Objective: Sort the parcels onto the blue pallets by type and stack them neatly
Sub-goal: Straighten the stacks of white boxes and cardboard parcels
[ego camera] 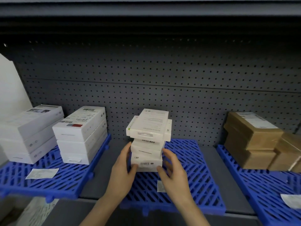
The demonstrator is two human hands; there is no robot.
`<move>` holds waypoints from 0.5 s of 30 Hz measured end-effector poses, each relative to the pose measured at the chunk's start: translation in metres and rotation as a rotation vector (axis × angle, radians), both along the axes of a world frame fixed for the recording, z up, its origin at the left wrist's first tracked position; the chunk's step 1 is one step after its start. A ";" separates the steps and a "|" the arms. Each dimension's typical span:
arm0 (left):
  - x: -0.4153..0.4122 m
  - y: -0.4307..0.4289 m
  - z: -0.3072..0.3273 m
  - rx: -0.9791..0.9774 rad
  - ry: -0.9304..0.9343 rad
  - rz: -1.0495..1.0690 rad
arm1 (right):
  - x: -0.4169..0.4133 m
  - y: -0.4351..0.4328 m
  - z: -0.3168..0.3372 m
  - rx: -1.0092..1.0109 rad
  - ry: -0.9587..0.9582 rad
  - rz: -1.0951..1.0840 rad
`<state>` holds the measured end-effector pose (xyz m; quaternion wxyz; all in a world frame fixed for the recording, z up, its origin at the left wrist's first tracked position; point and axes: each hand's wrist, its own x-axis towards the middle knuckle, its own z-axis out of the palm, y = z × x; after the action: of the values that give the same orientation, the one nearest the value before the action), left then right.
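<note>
Your left hand [121, 167] and right hand [172, 170] cup the bottom box of the small white stack [147, 141] on the middle blue pallet [187, 185], fingers spread against its sides. The upper boxes sit skewed. Press evenly from both sides and square each one without tipping the stack.

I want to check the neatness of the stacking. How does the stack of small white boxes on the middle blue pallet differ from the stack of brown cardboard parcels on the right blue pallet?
The stack of small white boxes is narrow, and its upper boxes sit askew; the stack of brown cardboard parcels is wider and lower. The left hand and right hand press the white stack's sides; nobody touches the brown one. Both rest on blue pallets.
</note>
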<state>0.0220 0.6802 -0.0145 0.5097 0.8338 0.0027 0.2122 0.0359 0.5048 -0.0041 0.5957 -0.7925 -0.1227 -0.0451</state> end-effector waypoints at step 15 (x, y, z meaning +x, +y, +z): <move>0.003 -0.004 0.001 -0.044 -0.136 0.069 | 0.002 0.018 -0.001 -0.040 -0.030 -0.021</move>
<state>0.0251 0.6761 -0.0133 0.5192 0.8055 0.0016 0.2856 0.0374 0.5224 -0.0056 0.5774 -0.8047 -0.1241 -0.0607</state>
